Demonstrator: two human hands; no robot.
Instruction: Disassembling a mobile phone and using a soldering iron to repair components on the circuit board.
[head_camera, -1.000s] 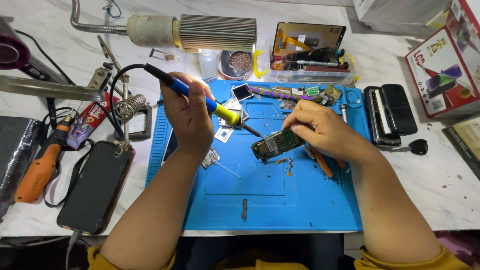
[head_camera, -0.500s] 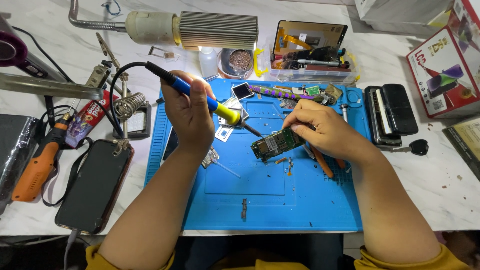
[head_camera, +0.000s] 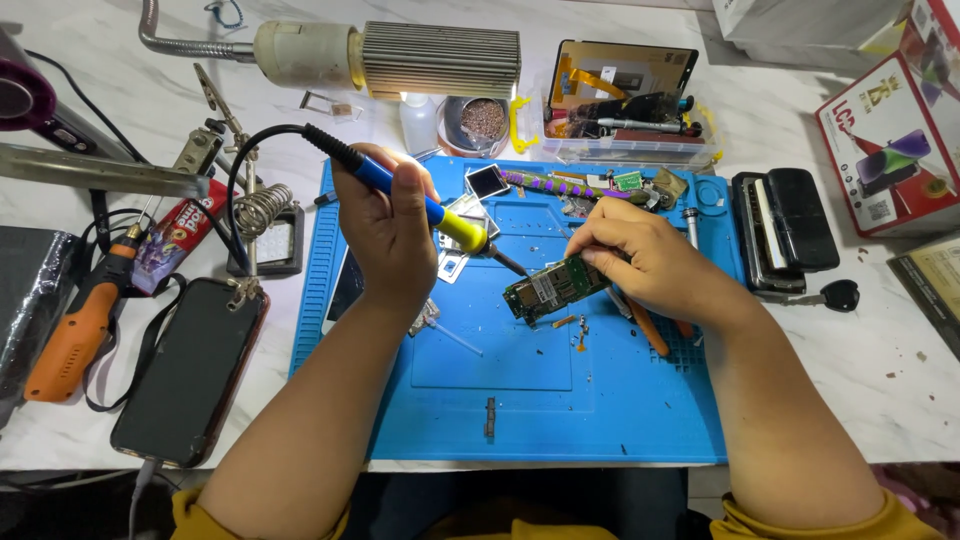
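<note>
My left hand (head_camera: 388, 238) grips a soldering iron (head_camera: 452, 226) with a blue and yellow handle, its dark tip pointing down to the right at a small green circuit board (head_camera: 545, 290). My right hand (head_camera: 648, 262) holds that board tilted just above the blue work mat (head_camera: 520, 400). The iron's tip sits right by the board's upper left edge; whether it touches I cannot tell. The iron's black cable (head_camera: 262, 140) loops off to the left.
A coiled iron stand (head_camera: 262, 212), a dark phone (head_camera: 192, 370) and an orange-handled tool (head_camera: 75, 335) lie left of the mat. A desk lamp (head_camera: 400, 58), a tin (head_camera: 486, 120) and a tool tray (head_camera: 620, 110) stand behind. Black cases (head_camera: 785, 225) and a red box (head_camera: 890, 150) sit right.
</note>
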